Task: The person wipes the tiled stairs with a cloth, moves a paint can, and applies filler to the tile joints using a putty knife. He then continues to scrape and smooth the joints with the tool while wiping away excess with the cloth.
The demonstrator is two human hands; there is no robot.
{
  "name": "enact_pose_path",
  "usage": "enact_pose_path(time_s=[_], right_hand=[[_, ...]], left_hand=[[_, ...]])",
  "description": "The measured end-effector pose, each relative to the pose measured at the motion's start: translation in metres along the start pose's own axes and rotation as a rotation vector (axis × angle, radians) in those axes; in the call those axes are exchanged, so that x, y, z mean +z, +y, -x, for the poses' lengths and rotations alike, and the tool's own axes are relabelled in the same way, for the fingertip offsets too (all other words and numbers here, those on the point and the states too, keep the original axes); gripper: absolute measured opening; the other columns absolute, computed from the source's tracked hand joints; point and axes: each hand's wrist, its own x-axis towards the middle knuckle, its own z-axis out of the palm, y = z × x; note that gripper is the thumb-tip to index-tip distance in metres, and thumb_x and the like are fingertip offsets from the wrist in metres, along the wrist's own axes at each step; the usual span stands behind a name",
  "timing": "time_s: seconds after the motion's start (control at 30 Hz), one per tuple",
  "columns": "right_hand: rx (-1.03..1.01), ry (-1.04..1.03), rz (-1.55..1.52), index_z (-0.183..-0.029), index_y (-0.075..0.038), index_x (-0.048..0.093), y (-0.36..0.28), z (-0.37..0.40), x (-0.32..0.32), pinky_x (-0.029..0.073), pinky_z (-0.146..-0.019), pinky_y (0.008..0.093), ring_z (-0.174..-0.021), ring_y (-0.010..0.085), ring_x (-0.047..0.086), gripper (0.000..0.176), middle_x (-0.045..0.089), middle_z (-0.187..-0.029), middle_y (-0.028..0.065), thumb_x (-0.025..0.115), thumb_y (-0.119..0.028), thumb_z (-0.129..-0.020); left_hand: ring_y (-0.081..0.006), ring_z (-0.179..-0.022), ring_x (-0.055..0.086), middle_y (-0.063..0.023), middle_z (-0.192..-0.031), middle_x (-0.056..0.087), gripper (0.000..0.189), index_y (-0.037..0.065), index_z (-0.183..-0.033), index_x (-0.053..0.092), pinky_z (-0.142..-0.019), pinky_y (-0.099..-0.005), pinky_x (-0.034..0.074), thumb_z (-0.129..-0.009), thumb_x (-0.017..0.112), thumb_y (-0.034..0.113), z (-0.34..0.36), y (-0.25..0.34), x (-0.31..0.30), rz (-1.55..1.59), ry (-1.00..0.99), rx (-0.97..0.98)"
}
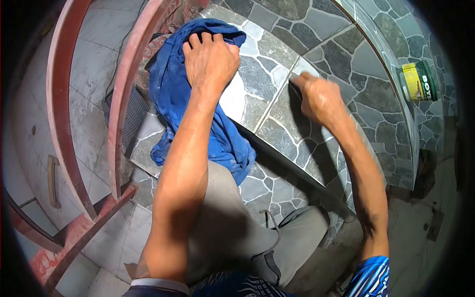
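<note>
My left hand rests on a bunched blue cloth, its fingers bent and pressed into the folds near the top. The cloth lies over the stone-patterned tiled step and hangs down over its edge. To the right, my right hand is closed just beside a grout joint between two tiles. Its fingertips are partly blurred and point toward the joint; whatever they hold, if anything, is too small to make out. A dark shadow falls beneath that hand.
Red metal railing bars curve along the left, joined to a red base rail. A green and yellow tub stands at the right. A curved tiled riser edge runs along the upper right. A grey textured object lies behind the bars.
</note>
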Motion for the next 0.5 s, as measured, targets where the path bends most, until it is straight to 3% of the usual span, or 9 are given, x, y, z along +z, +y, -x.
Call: enact_pose_path(time_s=[0.03, 0.2, 0.37, 0.5], right_hand=[[-0.016, -0.046, -0.062, -0.1, -0.005, 0.067, -0.008, 0.008, -0.006, 0.06, -0.071, 0.0488, -0.088, 0.0379, 0.07, 0.032, 0.068, -0.103, 0.0156, 0.069, -0.003, -0.068], [0.147, 0.103, -0.016, -0.101, -0.007, 0.07, 0.036, -0.028, 0.015, 0.059, -0.074, 0.0509, -0.087, 0.04, 0.07, 0.031, 0.07, -0.1, 0.0155, 0.065, -0.004, -0.071], [0.031, -0.016, -0.09, -0.109, -0.008, 0.071, 0.012, -0.009, 0.001, 0.058, -0.076, 0.0512, -0.089, 0.0408, 0.07, 0.037, 0.071, -0.106, 0.0166, 0.061, -0.002, -0.073], [0.161, 0.024, -0.034, -0.109, -0.009, 0.07, 0.044, -0.029, 0.014, 0.058, -0.075, 0.051, -0.09, 0.0406, 0.07, 0.038, 0.071, -0.1, 0.0173, 0.062, -0.002, -0.073]], left_hand=[[-0.0393, -0.105, 0.059, -0.0214, -0.11, 0.068, 0.043, -0.002, -0.104, 0.073, -0.094, -0.0521, 0.043, -0.089, 0.047, 0.029, -0.002, -0.001, 0.0, -0.001, 0.016, -0.001], [-0.0386, -0.104, 0.059, -0.0211, -0.108, 0.069, 0.042, -0.001, -0.102, 0.073, -0.093, -0.0509, 0.043, -0.089, 0.047, 0.029, 0.001, 0.002, 0.004, 0.0, 0.037, 0.015], [-0.0382, -0.106, 0.059, -0.0207, -0.108, 0.069, 0.042, -0.002, -0.102, 0.073, -0.094, -0.0503, 0.043, -0.089, 0.048, 0.029, 0.0, -0.001, 0.005, -0.018, 0.06, -0.002], [-0.038, -0.105, 0.058, -0.0206, -0.108, 0.069, 0.042, -0.002, -0.102, 0.073, -0.093, -0.0497, 0.043, -0.088, 0.048, 0.029, 0.0, -0.001, 0.005, -0.01, 0.073, 0.014]])
